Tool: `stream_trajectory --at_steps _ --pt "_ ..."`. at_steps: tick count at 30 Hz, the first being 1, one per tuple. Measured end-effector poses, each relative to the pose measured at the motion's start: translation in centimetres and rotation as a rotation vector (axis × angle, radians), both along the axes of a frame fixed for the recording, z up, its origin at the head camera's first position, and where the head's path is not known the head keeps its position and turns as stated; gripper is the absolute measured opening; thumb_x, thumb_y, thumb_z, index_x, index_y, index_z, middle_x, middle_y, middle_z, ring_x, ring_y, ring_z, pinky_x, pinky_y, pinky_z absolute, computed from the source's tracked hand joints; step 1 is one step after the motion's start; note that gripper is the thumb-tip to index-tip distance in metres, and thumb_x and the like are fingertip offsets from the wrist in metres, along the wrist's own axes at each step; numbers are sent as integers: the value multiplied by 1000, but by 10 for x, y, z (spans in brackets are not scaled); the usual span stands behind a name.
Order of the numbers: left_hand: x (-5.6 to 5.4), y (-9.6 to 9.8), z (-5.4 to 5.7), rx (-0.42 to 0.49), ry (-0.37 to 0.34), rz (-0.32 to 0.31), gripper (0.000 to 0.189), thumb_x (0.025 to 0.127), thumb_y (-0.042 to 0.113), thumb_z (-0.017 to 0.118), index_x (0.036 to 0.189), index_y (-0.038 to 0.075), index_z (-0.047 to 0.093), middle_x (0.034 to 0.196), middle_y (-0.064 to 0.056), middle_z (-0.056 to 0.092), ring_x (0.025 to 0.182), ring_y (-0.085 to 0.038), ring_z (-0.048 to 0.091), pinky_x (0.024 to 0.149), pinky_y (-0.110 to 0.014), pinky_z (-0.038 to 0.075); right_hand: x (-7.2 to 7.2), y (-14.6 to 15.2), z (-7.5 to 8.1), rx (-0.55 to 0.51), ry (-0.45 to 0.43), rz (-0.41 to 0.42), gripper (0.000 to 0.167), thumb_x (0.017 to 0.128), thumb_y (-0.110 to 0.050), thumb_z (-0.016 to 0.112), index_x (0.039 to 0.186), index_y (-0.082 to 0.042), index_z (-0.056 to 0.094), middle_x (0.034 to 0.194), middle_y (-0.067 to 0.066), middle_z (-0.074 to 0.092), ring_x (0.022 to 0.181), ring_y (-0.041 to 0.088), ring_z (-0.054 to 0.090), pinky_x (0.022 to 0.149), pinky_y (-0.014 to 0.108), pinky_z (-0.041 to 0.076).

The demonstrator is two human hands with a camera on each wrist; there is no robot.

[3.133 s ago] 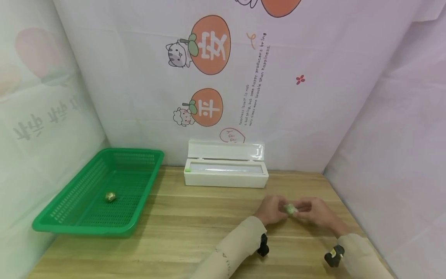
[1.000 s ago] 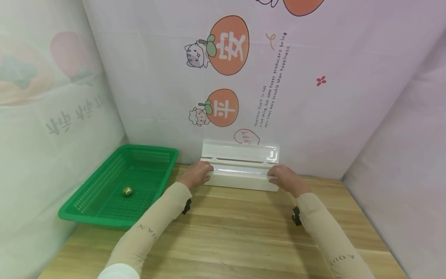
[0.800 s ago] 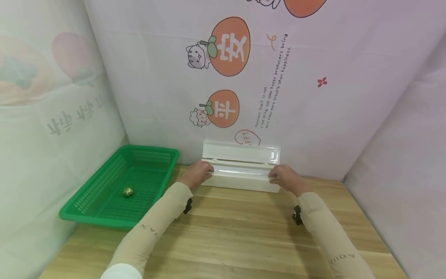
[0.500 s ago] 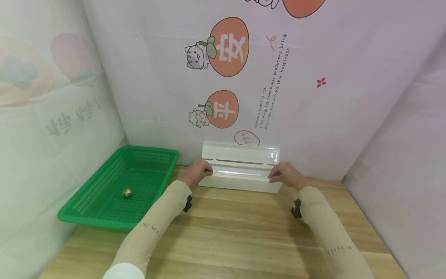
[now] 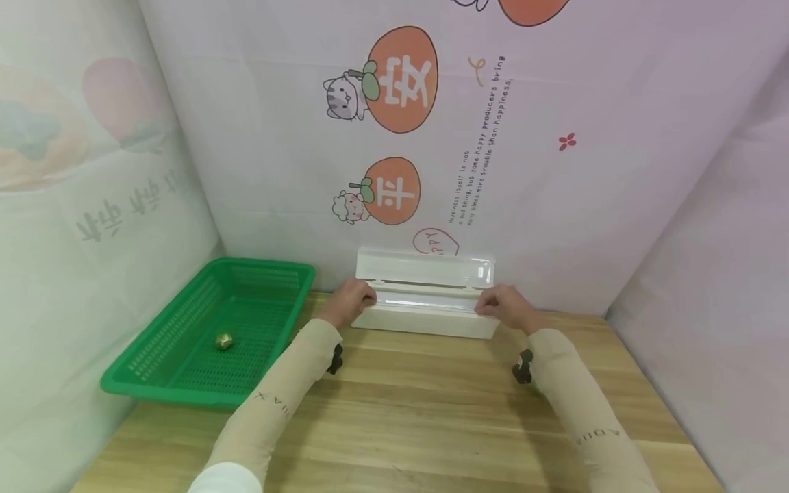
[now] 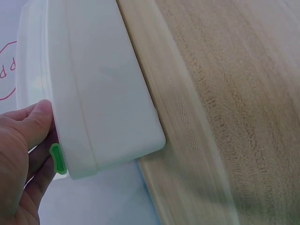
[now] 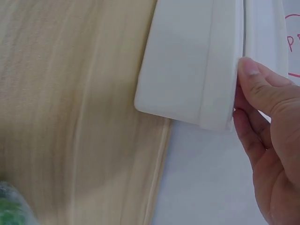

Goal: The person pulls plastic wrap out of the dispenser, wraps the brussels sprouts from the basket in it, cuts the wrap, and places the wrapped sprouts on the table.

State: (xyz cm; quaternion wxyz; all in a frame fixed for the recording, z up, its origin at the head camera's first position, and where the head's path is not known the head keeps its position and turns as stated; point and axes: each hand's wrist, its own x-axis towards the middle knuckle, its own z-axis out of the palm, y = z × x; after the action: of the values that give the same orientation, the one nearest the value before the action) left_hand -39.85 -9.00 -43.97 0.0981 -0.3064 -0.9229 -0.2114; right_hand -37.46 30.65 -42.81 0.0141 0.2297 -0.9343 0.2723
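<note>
At the back of the table stands a white cling film dispenser (image 5: 425, 324), its lid (image 5: 425, 269) raised against the backdrop. A shiny strip of cling film (image 5: 422, 302) shows in the slot. My left hand (image 5: 349, 301) pinches the film at the dispenser's left end, thumb on top. In the left wrist view, a green slider (image 6: 58, 159) sits by those fingers. At the right end my right hand (image 5: 507, 305) pinches the film too, with bent thumb and fingers right at the rim. The clear film between the fingertips is hard to see.
A green plastic basket (image 5: 296, 315) stands on the left, holding one gold foil-wrapped ball (image 5: 224, 340). In the right wrist view's lower corner lies a green thing in clear wrap (image 7: 11, 208). Fabric walls enclose the wooden table (image 5: 394, 411) at the back and sides.
Earlier both hands held a small green wrapped thing at the right. They have since parted and moved to the dispenser's two ends. In the last half second they have risen slightly.
</note>
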Motion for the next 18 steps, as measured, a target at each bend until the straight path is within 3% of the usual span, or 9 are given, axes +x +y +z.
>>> stream_trajectory --at_steps 4,9,14,18 --pt "-1 2 -1 -61 41 -7 19 102 7 69 83 8 72 77 -2 64 72 -12 50 67 -26 48 2 -3 -6 37 85 -11 12 98 -1 70 88 -7 73 85 5 72 82 15 64 79 34 61" --pt "-1 4 -5 -76 47 -3 26 104 5 64 80 8 53 79 -2 47 76 -14 42 68 -27 37 5 -8 -11 47 108 -22 19 101 3 63 83 -4 61 76 6 56 74 14 50 69 26 47" --pt "0 6 -7 -45 84 7 25 104 0 61 81 6 54 82 -5 54 79 -17 46 70 -29 41 6 -10 -9 35 97 -37 20 104 2 58 85 -4 59 77 4 51 75 15 48 71 28 45" --pt "1 8 -7 -45 106 24 17 104 0 61 87 3 62 87 -9 65 82 -20 58 73 -30 52 4 -9 -7 38 113 -37 13 104 2 58 93 -1 64 84 7 60 80 18 55 76 35 54"
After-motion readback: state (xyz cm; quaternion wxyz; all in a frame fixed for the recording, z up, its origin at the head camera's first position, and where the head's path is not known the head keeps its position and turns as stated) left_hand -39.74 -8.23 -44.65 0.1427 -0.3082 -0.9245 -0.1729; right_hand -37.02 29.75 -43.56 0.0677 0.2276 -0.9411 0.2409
